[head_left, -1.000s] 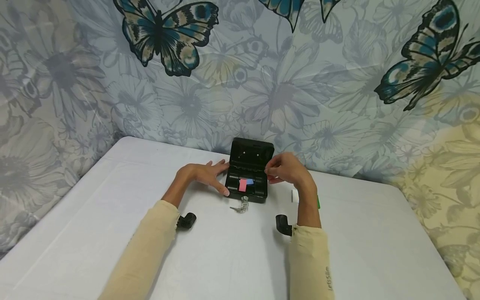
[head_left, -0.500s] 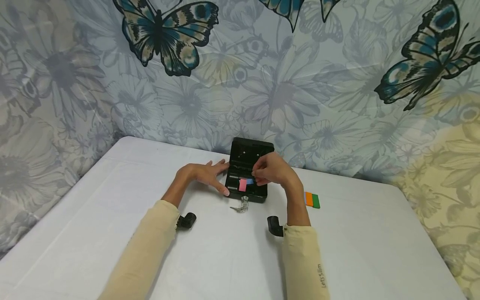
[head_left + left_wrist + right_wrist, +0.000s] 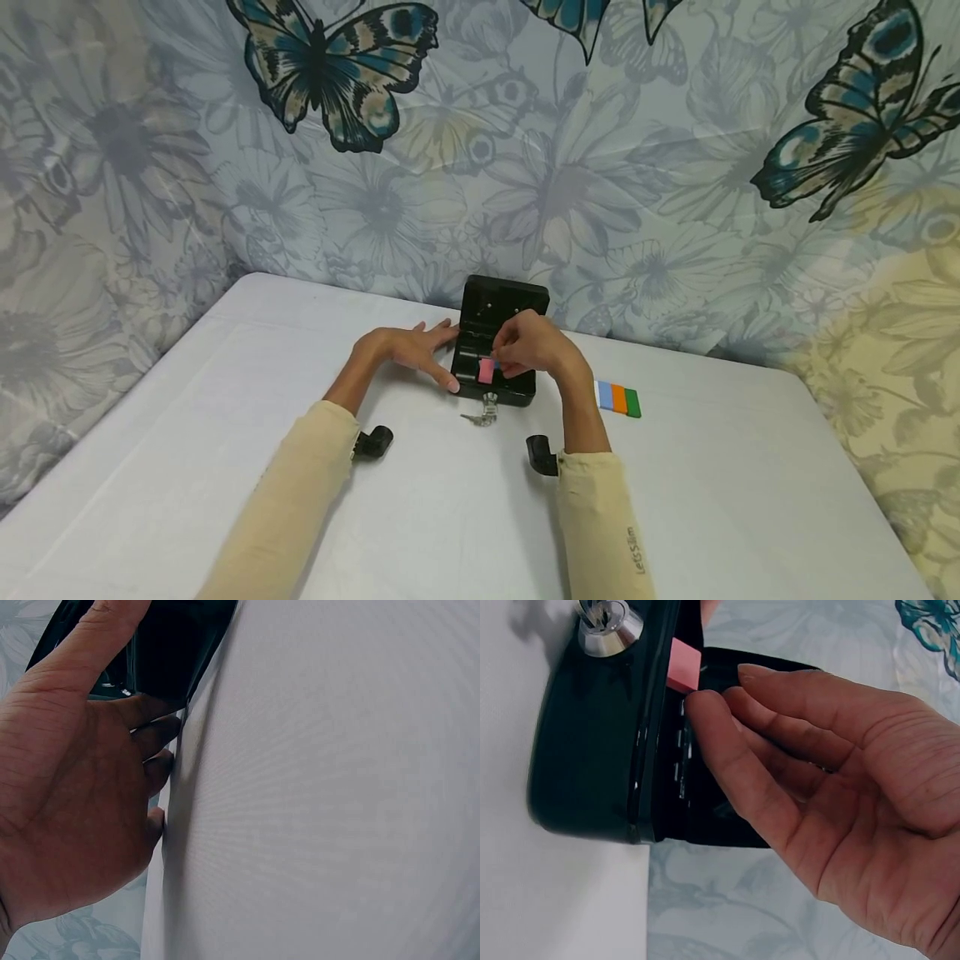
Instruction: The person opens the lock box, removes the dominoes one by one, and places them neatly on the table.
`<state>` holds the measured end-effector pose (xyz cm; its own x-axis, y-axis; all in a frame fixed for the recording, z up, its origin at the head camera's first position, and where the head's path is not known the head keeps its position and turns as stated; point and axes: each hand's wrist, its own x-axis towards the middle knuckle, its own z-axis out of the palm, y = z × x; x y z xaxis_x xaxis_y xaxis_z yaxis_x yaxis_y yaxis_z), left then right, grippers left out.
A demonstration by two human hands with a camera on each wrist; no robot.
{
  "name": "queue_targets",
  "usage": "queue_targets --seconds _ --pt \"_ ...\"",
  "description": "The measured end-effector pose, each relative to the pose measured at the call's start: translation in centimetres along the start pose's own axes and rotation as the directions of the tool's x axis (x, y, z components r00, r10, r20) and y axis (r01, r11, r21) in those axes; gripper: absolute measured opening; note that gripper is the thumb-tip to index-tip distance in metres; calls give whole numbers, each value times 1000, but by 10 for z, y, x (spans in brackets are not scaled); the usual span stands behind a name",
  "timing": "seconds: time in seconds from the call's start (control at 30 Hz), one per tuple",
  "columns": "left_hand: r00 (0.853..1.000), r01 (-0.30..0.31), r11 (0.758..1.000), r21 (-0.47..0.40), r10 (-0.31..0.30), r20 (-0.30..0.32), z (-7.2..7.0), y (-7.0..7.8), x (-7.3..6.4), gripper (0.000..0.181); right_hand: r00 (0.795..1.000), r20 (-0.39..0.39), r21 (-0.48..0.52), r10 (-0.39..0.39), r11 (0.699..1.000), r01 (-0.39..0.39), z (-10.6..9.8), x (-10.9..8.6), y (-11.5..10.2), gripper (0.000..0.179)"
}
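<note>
A small black cash box [image 3: 480,304] stands with its lid raised near the table's back edge. A pink block [image 3: 486,371] lies inside, with a sliver of a blue piece beside it, mostly covered by fingers. My left hand [image 3: 411,348] rests against the box's left side, fingers spread; in the left wrist view the box [image 3: 184,652] is beside the fingers. My right hand [image 3: 534,343] reaches over the box, its fingers bent at the blue piece. In the right wrist view, the right hand [image 3: 840,772] shows nothing between thumb and fingers, and one fingertip is close to the pink block [image 3: 684,666].
Keys [image 3: 480,417] hang from the lock at the box's front. To the right, a row of flat coloured pieces [image 3: 618,398], light blue, orange and green with a white edge, lies on the white table [image 3: 450,517]. A patterned cloth [image 3: 562,192] hangs behind.
My right hand has moved left from the box's right side to over its inside, covering most of the blue piece and uncovering the coloured row. The left hand has stayed in place.
</note>
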<state>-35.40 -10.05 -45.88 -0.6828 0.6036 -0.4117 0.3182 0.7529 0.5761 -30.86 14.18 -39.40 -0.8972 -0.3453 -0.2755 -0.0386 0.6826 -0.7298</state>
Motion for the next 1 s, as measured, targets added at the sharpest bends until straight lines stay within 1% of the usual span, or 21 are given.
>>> queue_targets --seconds 0.2,0.3,0.6,0.83,1.0 --pt "1000 -8 1000 -4 8 4 1 0 0 120 1000 14 -37 -1 999 1 4 2 0 12" --pt "1000 -6 1000 -3 6 6 1 0 0 120 1000 17 -40 5 999 -5 6 3 -1 11" --pt "1000 -1 1000 -4 1 7 1 2 0 120 1000 -1 -152 21 988 -21 9 5 2 9" --pt "1000 10 1000 0 -10 4 1 3 1 120 1000 -2 -167 19 986 -19 12 7 2 7" --pt "1000 21 1000 2 -21 7 1 3 -1 120 999 -5 -211 31 977 -32 13 7 3 7"
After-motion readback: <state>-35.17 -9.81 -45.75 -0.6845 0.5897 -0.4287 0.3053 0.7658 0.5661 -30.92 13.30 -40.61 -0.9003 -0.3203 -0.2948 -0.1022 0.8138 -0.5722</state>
